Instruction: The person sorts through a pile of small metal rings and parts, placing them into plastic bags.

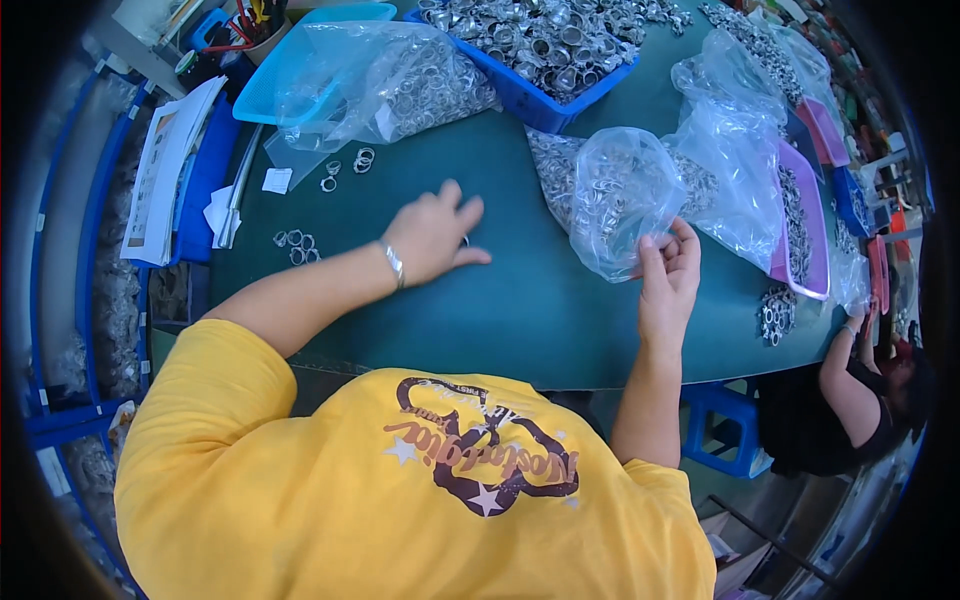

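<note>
My left hand point(432, 236) hovers over or rests on the green tabletop point(500, 320), fingers spread; I cannot tell which. A tiny bit of metal shows beside its fingers, too small to name. Between the thumb and fingers of my right hand point(668, 268) is the edge of a clear plastic bag point(625, 200), its mouth open. Small silvery metal ring-like parts fill the bag. Left of my left hand lie several loose metal rings point(298, 246), with more rings point(363, 160) farther back beside a small white paper label point(278, 180).
A blue bin point(560, 118) heaped with metal parts stands at the back, near another filled bag point(430, 90) and a light-blue tray point(262, 95). Pink trays point(812, 288) line the right side, with ring parts point(776, 314) nearby. A co-worker point(850, 400) sits right, near a blue stool point(735, 420).
</note>
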The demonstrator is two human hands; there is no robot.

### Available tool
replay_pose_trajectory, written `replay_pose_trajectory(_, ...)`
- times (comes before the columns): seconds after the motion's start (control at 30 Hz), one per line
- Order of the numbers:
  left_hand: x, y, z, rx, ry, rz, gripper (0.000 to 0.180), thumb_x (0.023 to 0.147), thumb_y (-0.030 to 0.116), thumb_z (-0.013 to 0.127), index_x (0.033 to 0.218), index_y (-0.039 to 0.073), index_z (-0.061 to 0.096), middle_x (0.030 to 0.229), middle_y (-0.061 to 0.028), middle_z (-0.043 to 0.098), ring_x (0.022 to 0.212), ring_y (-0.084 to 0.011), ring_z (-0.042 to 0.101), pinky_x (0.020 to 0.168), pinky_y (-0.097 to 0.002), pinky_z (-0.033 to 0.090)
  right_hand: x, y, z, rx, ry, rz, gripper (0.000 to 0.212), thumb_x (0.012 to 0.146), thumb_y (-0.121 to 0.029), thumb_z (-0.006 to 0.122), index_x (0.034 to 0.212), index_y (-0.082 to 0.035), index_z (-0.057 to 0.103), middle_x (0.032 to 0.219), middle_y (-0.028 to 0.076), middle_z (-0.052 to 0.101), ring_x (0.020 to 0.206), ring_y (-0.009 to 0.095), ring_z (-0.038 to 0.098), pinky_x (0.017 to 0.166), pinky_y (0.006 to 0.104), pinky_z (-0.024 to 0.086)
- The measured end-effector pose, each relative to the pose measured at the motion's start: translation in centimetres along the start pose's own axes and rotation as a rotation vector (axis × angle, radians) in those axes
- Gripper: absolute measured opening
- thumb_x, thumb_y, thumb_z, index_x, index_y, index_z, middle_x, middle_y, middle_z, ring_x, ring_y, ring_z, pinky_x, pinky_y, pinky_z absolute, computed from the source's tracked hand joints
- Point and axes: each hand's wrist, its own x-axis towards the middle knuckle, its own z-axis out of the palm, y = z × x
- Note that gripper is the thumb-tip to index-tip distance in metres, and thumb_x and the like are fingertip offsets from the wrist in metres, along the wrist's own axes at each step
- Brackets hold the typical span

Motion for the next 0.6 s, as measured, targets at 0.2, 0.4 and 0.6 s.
replay_pose_trajectory(0.2, -0.6, -1.9, 2.5, -0.127, 0.191, 0.345, 0.016, 0.084, 0.020, 0.063, 0.080, 0.007, 0.054, 0.077, -0.0094, 0.053, 0.067, -0.0251, 0.059, 0.057, -0.0351, 0.052, -0.2, -0.2, -0.3, -0.044, 0.006, -0.058, 0.042, 0.089, -0.004, 0.059, 0.125, 0.005, 0.039, 0.089, 0.005, 0.057, 0.069, 0.005, 0.052, 0.055, 0.0177, 0.041)
replay_pose_trajectory(0.4, 3.7, -2.1, 2.9, -0.329, 0.302, 0.385, 0.017, 0.081, 0.014, 0.066, 0.078, 0.006, 0.051, 0.073, -0.0107, 0.051, 0.067, -0.0274, 0.058, 0.059, -0.0366, 0.050, -0.9, -0.5, -0.9, -0.085, 0.019, -0.043, 0.037, 0.089, -0.004, 0.059, 0.122, 0.005, 0.044, 0.090, 0.004, 0.057, 0.071, 0.005, 0.052, 0.057, 0.0172, 0.042)
replay_pose_trajectory(0.6, 2.8, 0.2, 2.5, -0.126, 0.110, 0.264, 0.027, 0.085, 0.035, 0.062, 0.088, 0.009, 0.053, 0.091, -0.0116, 0.049, 0.074, -0.0278, 0.057, 0.061, -0.0368, 0.051, -2.3, -0.5, -0.8, -0.388, 0.138, -0.283, 0.034, 0.085, 0.000, 0.060, 0.117, 0.003, 0.051, 0.091, 0.008, 0.056, 0.077, 0.011, 0.053, 0.063, 0.0206, 0.043)
